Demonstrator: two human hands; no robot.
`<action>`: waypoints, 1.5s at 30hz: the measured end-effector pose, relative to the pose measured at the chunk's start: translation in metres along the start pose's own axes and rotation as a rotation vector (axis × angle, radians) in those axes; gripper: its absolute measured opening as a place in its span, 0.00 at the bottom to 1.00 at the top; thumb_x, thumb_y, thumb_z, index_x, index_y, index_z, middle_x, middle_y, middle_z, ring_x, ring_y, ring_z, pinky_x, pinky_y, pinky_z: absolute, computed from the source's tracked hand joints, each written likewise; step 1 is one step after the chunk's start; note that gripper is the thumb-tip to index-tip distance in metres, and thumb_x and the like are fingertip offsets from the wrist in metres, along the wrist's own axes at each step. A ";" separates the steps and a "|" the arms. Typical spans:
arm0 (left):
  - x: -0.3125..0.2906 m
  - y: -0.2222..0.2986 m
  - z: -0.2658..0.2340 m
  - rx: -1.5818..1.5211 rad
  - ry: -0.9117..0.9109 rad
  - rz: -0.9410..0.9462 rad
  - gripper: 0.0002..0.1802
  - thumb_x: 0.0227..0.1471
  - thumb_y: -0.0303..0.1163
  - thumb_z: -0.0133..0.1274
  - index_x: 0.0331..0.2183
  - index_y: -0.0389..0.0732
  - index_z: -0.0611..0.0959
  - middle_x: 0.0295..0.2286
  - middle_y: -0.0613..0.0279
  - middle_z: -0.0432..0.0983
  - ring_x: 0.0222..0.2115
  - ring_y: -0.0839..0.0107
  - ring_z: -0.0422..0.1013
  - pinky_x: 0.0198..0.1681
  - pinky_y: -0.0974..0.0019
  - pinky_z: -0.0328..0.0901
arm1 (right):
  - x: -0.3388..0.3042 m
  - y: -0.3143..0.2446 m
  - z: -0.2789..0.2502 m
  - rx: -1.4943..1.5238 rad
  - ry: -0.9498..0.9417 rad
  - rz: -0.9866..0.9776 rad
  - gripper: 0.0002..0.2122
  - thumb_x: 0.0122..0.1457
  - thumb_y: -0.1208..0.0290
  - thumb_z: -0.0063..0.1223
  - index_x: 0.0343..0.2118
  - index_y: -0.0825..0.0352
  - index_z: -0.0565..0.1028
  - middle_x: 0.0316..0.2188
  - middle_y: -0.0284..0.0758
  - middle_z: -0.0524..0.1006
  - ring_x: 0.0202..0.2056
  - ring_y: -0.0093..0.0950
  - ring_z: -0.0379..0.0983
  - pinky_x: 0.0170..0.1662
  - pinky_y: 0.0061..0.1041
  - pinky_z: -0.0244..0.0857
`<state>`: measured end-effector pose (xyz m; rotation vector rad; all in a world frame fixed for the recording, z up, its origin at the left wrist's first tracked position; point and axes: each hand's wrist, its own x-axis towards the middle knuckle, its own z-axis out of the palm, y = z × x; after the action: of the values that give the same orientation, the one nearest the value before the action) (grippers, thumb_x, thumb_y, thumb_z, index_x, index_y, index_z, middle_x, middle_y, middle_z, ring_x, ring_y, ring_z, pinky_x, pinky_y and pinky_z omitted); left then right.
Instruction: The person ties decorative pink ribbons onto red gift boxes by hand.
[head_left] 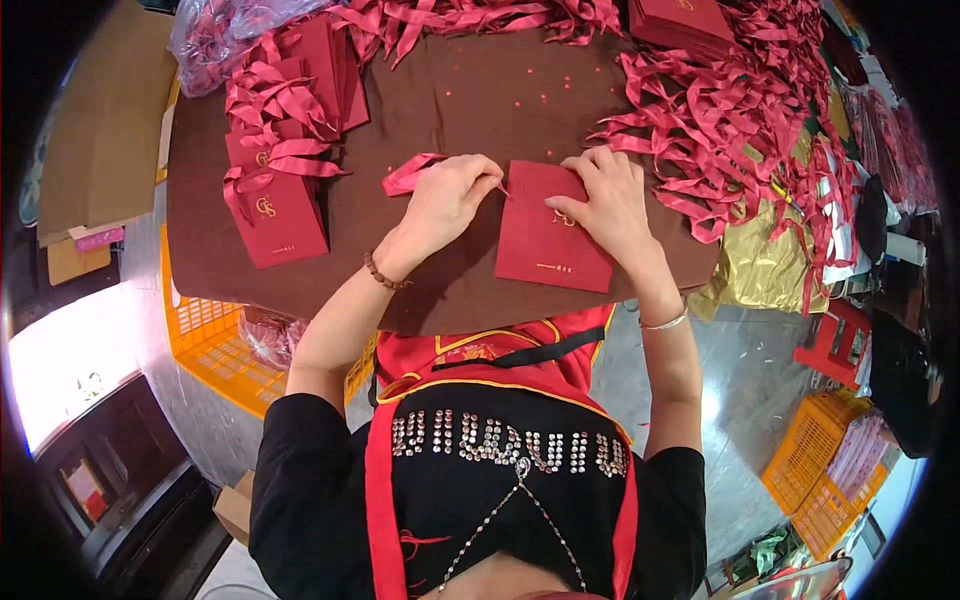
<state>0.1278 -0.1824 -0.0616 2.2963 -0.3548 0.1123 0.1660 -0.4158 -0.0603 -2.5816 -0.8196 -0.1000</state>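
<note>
Worktable (450, 110) covered in brown cloth, set on a grey glossy floor (740, 420). Flat red paper bag (545, 235) lies at the near edge, pressed down by the right hand (605, 200), fingers spread. Left hand (450, 195) pinches a red ribbon (410, 175) at the bag's top corner. Finished bags (275, 205) stacked left; loose ribbons (720, 130) heaped right. Orange crates (205, 340) stand below.

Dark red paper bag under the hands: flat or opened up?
Flat. The dark red paper bag lies folded on the brown table cover, right hand pressing its top edge, left hand pinching a red ribbon.
</note>
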 end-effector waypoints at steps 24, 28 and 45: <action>-0.003 0.026 0.023 -0.291 0.017 -0.221 0.07 0.48 0.26 0.54 0.33 0.36 0.79 0.27 0.57 0.77 0.28 0.67 0.73 0.30 0.67 0.65 | 0.011 0.005 -0.017 0.543 -0.383 0.373 0.16 0.47 0.64 0.60 0.35 0.69 0.74 0.23 0.36 0.75 0.27 0.21 0.72 0.31 0.24 0.64; -0.004 0.025 0.027 -0.281 0.100 -0.137 0.08 0.47 0.27 0.54 0.33 0.36 0.80 0.27 0.56 0.76 0.28 0.60 0.73 0.31 0.63 0.66 | 0.008 0.015 -0.011 0.701 -0.465 0.412 0.15 0.54 0.68 0.54 0.40 0.72 0.73 0.27 0.31 0.77 0.29 0.16 0.71 0.32 0.19 0.64; 0.002 0.029 0.043 0.156 0.196 0.053 0.03 0.47 0.30 0.55 0.26 0.42 0.79 0.21 0.66 0.71 0.25 0.66 0.67 0.28 0.63 0.55 | 0.003 0.015 -0.004 0.997 -0.526 0.432 0.13 0.59 0.71 0.48 0.44 0.72 0.71 0.32 0.29 0.75 0.32 0.14 0.70 0.36 0.15 0.65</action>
<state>0.1202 -0.2331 -0.0697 2.4048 -0.3149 0.4017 0.1773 -0.4268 -0.0618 -1.7415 -0.2938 0.9066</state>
